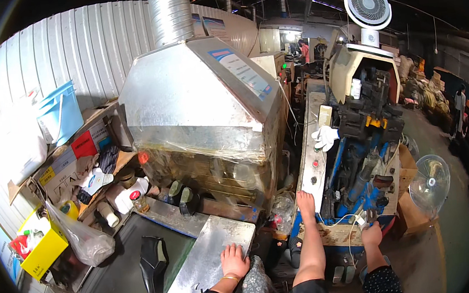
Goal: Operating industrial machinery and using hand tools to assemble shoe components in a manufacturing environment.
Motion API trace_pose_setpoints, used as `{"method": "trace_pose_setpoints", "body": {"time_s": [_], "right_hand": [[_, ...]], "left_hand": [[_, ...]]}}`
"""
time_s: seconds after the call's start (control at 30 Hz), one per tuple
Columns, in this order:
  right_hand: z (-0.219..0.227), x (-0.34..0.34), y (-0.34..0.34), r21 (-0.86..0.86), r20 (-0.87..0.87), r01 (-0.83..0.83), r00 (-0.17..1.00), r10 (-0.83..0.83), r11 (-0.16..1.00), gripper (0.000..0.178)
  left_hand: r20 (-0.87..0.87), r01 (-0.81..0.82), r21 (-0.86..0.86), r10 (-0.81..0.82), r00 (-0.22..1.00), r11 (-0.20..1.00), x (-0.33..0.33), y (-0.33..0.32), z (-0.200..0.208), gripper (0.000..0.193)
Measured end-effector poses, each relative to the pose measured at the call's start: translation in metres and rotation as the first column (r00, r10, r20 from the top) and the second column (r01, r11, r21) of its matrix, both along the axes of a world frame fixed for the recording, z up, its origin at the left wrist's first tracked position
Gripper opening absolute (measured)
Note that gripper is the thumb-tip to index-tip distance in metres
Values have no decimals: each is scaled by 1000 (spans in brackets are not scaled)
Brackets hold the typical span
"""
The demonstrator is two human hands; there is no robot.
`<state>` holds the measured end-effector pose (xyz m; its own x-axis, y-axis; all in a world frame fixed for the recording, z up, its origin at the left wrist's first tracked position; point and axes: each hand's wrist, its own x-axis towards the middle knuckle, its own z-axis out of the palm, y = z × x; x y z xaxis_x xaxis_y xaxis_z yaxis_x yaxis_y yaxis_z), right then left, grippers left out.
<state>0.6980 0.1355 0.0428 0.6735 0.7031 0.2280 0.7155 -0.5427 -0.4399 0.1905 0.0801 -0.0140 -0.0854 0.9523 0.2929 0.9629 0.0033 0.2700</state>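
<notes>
My left hand (234,261), with a thin bracelet and a black wristband, lies palm down, fingers stretched out, on a pale metal plate (223,232). A black shoe (154,267) sits left of it on a dark belt (107,291). Two more forearms enter at the right; I cannot tell which is mine. One hand (306,203) rests on the edge of a pale control panel (311,176). The other hand (372,235), below a dotted black sleeve, is beside a dark metal part; its grip is unclear.
A large metal hood (185,103) stands ahead, with dark shoes (188,200) at its base. On the blue-framed machine (356,174) lies a white glove (325,138). A yellow box (44,249) and a plastic bag (85,243) hang at left. A fan (430,181) stands at right.
</notes>
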Motion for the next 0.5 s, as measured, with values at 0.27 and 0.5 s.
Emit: {"method": "trace_pose_setpoints", "body": {"time_s": [0.27, 0.5], "right_hand": [[1, 1, -2, -24, -5, 29, 1000, -29, 999, 38], [1, 0, 2, -33, 14, 7, 1000, -6, 999, 39]], "left_hand": [[-12, 6, -16, -6, 1000, 1000, 3, 3, 0, 63], [22, 0, -11, 0, 1000, 1000, -3, 4, -2, 62]]}}
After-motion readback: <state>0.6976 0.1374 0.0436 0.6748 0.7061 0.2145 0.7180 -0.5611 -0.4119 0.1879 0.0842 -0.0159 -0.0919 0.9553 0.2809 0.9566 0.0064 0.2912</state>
